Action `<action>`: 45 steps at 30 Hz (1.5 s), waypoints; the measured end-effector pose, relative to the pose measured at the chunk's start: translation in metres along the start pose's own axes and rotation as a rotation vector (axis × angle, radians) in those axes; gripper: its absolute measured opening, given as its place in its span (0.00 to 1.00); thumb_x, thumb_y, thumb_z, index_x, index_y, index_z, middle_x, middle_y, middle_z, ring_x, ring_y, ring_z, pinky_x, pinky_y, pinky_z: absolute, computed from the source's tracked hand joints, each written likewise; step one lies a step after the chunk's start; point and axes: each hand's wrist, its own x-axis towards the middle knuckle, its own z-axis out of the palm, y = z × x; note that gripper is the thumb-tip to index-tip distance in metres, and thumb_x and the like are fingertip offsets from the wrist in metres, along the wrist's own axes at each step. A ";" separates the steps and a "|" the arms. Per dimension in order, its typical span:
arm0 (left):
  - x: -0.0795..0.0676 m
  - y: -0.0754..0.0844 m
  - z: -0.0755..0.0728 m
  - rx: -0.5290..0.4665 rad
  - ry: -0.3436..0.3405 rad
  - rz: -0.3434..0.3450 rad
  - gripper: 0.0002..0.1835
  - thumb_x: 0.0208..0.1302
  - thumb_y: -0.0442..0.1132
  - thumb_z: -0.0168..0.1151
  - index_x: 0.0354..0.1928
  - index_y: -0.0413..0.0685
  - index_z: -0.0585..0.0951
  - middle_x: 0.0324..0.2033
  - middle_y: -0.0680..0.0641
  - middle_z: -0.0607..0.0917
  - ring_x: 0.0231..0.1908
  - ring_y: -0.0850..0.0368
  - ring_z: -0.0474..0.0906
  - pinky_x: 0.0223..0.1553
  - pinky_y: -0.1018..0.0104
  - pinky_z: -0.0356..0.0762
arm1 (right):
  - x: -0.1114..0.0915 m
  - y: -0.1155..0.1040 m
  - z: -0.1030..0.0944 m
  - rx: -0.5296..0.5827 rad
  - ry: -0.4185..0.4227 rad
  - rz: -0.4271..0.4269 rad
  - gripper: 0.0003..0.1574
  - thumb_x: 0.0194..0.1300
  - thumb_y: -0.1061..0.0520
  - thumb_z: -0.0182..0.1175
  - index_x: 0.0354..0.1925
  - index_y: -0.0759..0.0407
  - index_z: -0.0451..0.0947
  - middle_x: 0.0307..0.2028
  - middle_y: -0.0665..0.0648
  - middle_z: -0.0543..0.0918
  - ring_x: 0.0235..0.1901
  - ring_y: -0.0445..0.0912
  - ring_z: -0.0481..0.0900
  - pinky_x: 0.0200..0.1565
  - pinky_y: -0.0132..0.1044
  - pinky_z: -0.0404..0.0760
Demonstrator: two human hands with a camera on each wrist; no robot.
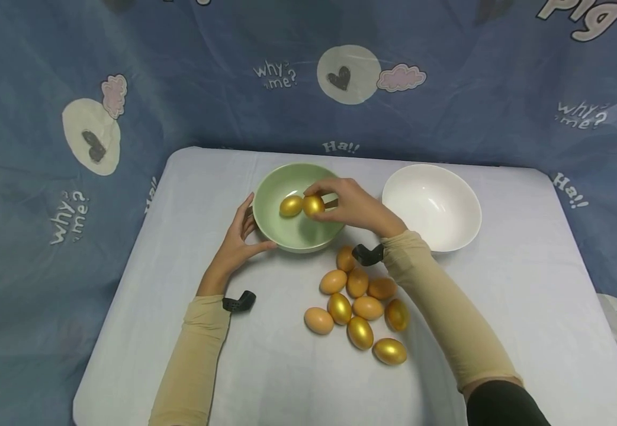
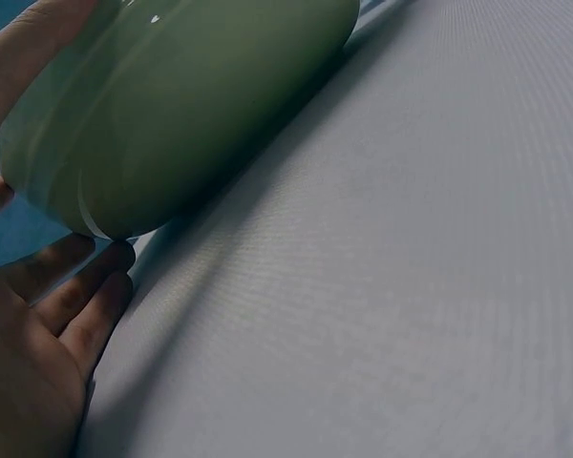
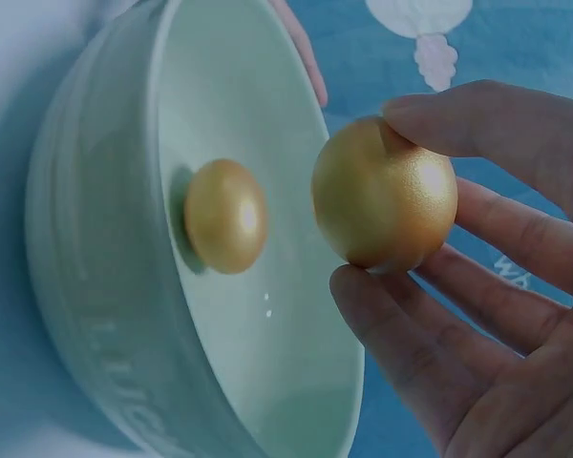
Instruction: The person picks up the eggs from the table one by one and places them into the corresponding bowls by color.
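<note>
My right hand [image 1: 359, 207] pinches a gold egg [image 3: 382, 196] between thumb and fingertips, held over the light green bowl [image 1: 300, 236]. Inside that bowl lies another gold egg [image 3: 226, 217]. My left hand [image 1: 234, 244] holds the bowl from its left side, thumb near the front rim and fingers spread along the outer wall. From the left wrist, the bowl's underside [image 2: 201, 105] shows, with several fingers [image 2: 81, 296] low beside it, close over the cloth.
A white bowl [image 1: 442, 228] stands right of the green one. In front lies a loose cluster of brown eggs [image 1: 318, 320] and gold eggs [image 1: 360, 333], partly below my right forearm. The white-covered table [image 1: 266, 367] backs onto a blue printed curtain [image 1: 207, 106].
</note>
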 end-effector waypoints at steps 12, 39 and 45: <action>-0.001 -0.001 -0.003 0.003 -0.007 0.009 0.67 0.51 0.32 0.82 0.83 0.69 0.46 0.79 0.46 0.62 0.77 0.45 0.62 0.80 0.52 0.61 | 0.029 -0.002 0.006 -0.004 -0.016 0.005 0.29 0.64 0.59 0.72 0.62 0.63 0.80 0.60 0.59 0.84 0.62 0.51 0.80 0.59 0.41 0.87; 0.000 -0.001 -0.002 0.001 -0.011 0.004 0.66 0.53 0.33 0.81 0.83 0.69 0.46 0.79 0.45 0.63 0.77 0.45 0.62 0.81 0.50 0.60 | 0.086 0.005 0.027 -0.121 0.057 0.179 0.29 0.64 0.50 0.71 0.60 0.61 0.80 0.57 0.58 0.85 0.57 0.50 0.81 0.66 0.42 0.79; 0.000 -0.001 -0.001 -0.004 -0.021 0.015 0.66 0.53 0.32 0.81 0.83 0.69 0.45 0.79 0.46 0.62 0.77 0.45 0.62 0.80 0.50 0.61 | 0.093 0.009 0.032 -0.147 0.042 0.198 0.29 0.65 0.52 0.71 0.61 0.63 0.79 0.57 0.60 0.85 0.55 0.50 0.81 0.63 0.41 0.81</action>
